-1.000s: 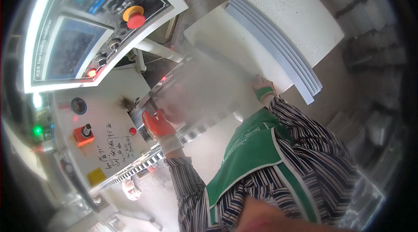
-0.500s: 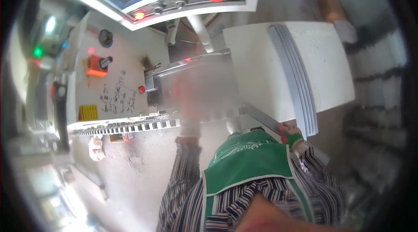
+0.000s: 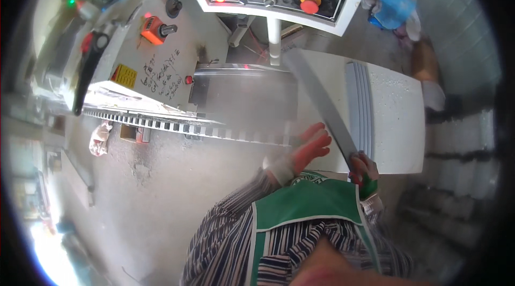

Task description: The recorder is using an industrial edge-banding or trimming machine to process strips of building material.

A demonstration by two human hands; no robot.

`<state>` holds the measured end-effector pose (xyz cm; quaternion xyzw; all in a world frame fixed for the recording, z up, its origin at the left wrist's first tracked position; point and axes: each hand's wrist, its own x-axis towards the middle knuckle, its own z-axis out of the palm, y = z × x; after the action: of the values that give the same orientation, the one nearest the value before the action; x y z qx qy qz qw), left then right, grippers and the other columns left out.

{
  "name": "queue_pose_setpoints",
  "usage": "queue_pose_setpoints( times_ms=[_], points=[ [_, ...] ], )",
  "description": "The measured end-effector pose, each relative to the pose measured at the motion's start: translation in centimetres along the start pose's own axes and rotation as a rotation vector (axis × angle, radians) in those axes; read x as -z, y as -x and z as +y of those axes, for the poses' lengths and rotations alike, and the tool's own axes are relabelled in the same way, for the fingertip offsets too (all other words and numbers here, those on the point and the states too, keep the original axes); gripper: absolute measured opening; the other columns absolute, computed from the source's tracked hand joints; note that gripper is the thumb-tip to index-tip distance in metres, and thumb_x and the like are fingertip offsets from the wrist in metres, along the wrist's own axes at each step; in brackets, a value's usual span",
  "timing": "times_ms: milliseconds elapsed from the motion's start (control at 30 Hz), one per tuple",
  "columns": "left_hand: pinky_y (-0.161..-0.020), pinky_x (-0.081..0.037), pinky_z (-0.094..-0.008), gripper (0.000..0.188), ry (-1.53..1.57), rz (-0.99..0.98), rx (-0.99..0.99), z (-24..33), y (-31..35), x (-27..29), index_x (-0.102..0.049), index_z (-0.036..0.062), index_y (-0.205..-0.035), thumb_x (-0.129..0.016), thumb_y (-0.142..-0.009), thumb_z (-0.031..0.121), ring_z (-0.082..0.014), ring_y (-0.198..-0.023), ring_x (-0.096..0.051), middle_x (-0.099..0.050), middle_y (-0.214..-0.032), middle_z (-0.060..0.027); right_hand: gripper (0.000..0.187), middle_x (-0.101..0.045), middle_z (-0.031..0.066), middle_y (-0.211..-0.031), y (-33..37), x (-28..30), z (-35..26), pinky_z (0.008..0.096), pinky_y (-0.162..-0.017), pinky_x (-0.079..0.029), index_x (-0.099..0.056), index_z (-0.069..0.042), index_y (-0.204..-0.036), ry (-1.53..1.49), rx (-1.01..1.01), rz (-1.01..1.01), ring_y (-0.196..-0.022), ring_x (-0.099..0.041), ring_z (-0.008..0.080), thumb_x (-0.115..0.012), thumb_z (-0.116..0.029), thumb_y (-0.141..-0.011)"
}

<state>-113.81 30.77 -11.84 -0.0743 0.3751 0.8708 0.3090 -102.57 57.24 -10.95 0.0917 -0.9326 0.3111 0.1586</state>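
Note:
A long flat grey strip (image 3: 325, 102) slants up and to the left from my right hand (image 3: 365, 172), whose gloved fingers are closed around its near end. Its far end lies over the left part of the white table. Left of the strip is my left hand (image 3: 312, 149) in a red-fingered glove, fingers stretched out, holding nothing and apart from the strip. Several similar grey strips (image 3: 360, 109) lie side by side on the white table (image 3: 397, 125), just right of the held one.
The machine's grey bed (image 3: 244, 93) adjoins the table on the left, with a slotted rail (image 3: 177, 126) along its near edge. Above hangs a control panel (image 3: 257, 0) with a red stop button (image 3: 310, 5). The machine's white housing (image 3: 182, 44) stands farther left.
My left hand has moved right, from over the machine bed to beside the strip. The strip in my right hand has swung up, its far end now over the table. The whole view has shifted.

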Motion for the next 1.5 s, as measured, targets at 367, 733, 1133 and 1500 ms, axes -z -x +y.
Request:
queue_pose_setpoints(
  times_ms=[367,733,1133,1500],
  points=[
    [-0.109,-0.050,-0.0412,0.042,0.339,-0.070,-0.395,3.7,1.5,2.2,-0.061,0.0074,-0.137,-0.054,-0.111,0.040,-0.0219,-0.122,-0.063,-0.066,-0.130,-0.0058,0.063,-0.068,0.0160,-0.130,-9.1,0.4,-2.9,0.0490,-0.087,-0.058,-0.061,-0.009,-0.138,0.285,0.391,-0.152,-0.106,-0.070,0.0387,-0.076,-0.013,-0.077],
    [-0.096,-0.051,-0.0404,0.040,0.279,0.459,-0.802,8.9,4.3,9.0,-0.060,0.0174,-0.137,-0.066,-0.106,0.041,-0.0198,-0.111,-0.062,-0.064,-0.115,0.0003,0.066,-0.059,0.0133,-0.147,-16.5,-3.1,-0.1,0.0511,-0.106,-0.048,-0.051,-0.015,-0.152,0.215,0.315,-0.363,-0.125,-0.059,0.0401,-0.073,-0.028,-0.091],
    [-0.109,-0.046,-0.0328,0.069,0.006,0.636,-0.758,6.5,-4.4,6.6,-0.043,0.0144,-0.160,-0.074,-0.102,0.034,-0.0164,-0.139,-0.050,-0.052,-0.152,-0.0030,0.065,-0.056,0.0143,-0.150,-23.8,-8.1,-1.1,0.0519,-0.107,-0.048,-0.048,-0.014,-0.154,0.191,0.410,-0.469,-0.126,-0.058,0.0398,-0.069,-0.032,-0.095],
    [-0.125,-0.030,-0.0384,0.067,-0.206,0.632,-0.802,6.4,-5.6,4.9,-0.035,0.0045,-0.162,-0.068,-0.105,0.015,-0.0235,-0.155,-0.033,-0.034,-0.169,-0.0134,0.053,-0.060,0.0102,-0.140,-24.1,-6.6,1.6,0.0509,-0.102,-0.050,-0.063,-0.024,-0.139,0.158,0.320,-0.401,-0.121,-0.061,0.0375,-0.075,-0.023,-0.087]
  ],
)
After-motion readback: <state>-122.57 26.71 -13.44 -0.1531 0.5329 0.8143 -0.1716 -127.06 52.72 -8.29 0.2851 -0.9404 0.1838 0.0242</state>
